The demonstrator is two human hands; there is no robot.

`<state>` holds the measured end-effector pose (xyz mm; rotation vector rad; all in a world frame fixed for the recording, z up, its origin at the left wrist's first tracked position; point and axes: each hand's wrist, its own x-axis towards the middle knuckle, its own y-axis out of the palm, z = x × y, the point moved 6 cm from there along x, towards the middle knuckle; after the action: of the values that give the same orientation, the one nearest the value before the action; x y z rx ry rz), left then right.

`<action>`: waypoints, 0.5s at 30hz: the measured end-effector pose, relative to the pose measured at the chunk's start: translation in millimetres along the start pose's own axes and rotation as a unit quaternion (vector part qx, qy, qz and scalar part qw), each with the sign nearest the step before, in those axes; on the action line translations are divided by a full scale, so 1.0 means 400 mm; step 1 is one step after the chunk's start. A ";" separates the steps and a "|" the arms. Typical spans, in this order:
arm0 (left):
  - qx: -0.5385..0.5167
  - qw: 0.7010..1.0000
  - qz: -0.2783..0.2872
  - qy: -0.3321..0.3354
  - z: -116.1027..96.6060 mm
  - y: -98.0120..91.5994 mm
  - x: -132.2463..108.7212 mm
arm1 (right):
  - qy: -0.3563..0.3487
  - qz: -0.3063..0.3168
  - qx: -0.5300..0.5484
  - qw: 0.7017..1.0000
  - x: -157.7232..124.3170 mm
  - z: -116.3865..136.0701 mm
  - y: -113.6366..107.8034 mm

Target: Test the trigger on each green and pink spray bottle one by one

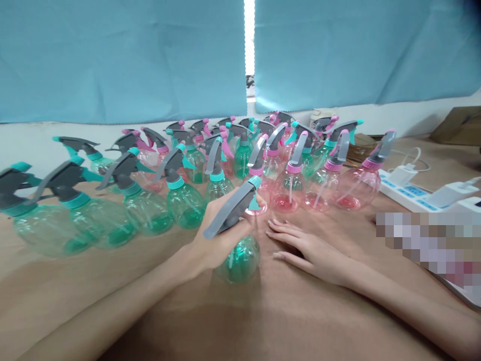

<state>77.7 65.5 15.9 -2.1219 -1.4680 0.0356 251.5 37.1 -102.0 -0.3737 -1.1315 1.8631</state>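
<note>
The green spray bottle [240, 260] sat mid-table [270, 321], gripped at the neck by the left hand [216, 240]; at its three o'clock the right hand [315, 250] lay flat, released. Green bottles [146, 210] at ten o'clock and pink bottles [323, 185] at one o'clock all seemingly had trigger heads fitted

Bright light glares through the gap [249, 37] between the curtains [124, 60]. Shadows are soft. The edges look bent, and a patch [428, 240] is blurred into squares.
</note>
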 end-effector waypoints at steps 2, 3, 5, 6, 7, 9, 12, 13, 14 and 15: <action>-0.005 1.000 0.010 0.004 0.000 0.006 -0.002 | 0.001 -0.002 0.002 1.000 -0.001 0.000 0.000; -0.003 1.000 0.011 0.007 0.001 0.007 -0.002 | 0.002 -0.001 0.001 1.000 -0.001 0.000 0.000; 0.003 1.000 0.009 0.012 0.003 0.008 -0.003 | 0.007 0.003 -0.001 1.000 -0.001 -0.001 0.001; 0.008 1.000 0.010 0.013 0.004 0.009 -0.002 | 0.008 0.005 -0.003 1.000 -0.001 -0.001 0.001; 0.011 1.000 0.012 0.014 0.005 0.010 -0.002 | 0.009 0.007 -0.003 1.000 -0.001 0.000 0.001; 0.015 1.000 0.016 0.016 0.006 0.010 -0.002 | 0.009 0.010 -0.005 1.000 -0.001 -0.001 0.002; 0.014 0.999 0.019 0.025 0.003 0.011 -0.002 | 0.011 0.014 -0.011 1.000 -0.001 -0.004 0.004; 0.012 0.999 0.020 0.027 0.001 0.011 -0.003 | 0.010 0.014 -0.012 1.000 -0.001 -0.004 0.005; 0.010 0.999 0.020 0.028 0.000 0.011 -0.004 | 0.008 0.011 -0.012 1.000 -0.001 -0.004 0.004; 0.006 0.999 0.021 0.028 0.000 0.011 -0.004 | 0.005 0.008 -0.009 1.000 -0.001 -0.004 0.004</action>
<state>80.8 63.0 13.5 -2.1259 -1.3890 0.0018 251.9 37.4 -104.2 -0.4037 -1.1415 1.8641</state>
